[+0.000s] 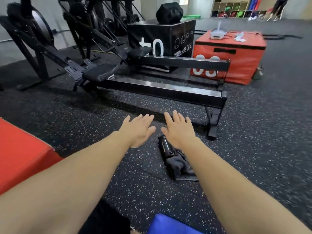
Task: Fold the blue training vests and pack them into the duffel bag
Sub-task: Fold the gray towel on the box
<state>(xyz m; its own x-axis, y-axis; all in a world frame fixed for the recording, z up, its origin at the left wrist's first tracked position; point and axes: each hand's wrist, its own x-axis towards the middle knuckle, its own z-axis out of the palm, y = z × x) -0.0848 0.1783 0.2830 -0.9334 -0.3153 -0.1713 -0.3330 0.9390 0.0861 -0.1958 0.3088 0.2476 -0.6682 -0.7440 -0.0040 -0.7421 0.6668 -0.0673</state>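
Speckled rubber floor (253, 149) covered the gym. The left hand (137, 130) and right hand (179, 130) were extended side by side above it, palms down, fingers straight and spread, gripping nothing. Blue vest fabric (170, 223) lay at the bottom edge of view, between the forearms, touched by neither hand. A black bottle (166, 146) and grey towel (179, 166) lay under the right wrist. A black lumpy bundle (169, 12) sat on a black plyo box (152, 36); its contents were not visible. The cubby shelf (229, 9) at the far wall held green and red items.
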